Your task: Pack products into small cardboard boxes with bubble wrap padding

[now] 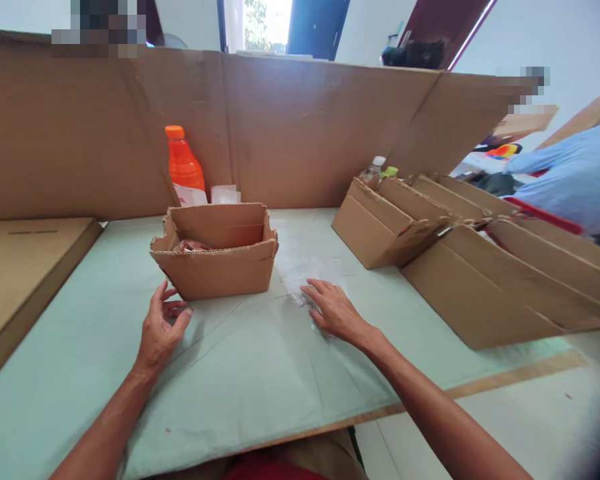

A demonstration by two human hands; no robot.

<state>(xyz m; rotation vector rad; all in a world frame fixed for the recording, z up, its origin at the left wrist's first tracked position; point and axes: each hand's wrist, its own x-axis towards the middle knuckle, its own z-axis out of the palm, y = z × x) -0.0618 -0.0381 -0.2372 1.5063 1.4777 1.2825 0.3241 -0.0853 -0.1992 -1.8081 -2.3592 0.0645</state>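
Centrally in the head view, a sheet or bag of clear plastic [291,275] lies flat and slightly crinkled on the pale green bench [260,380], just right of a small open cardboard box [223,273]. The person's right hand [336,311] is over its near part, palm down, fingers loosely spread; whether they press on it cannot be told. The left hand [161,328] is just beside the box's near left corner, thumb and fingers apart, holding nothing. The plastic looks very light, limp and slippery, so a fingertip pinch at a raised, wrinkled edge would probably suit it best. The box seems fairly stiff, though its ragged rim may bend; lower side walls look sounder to hold.
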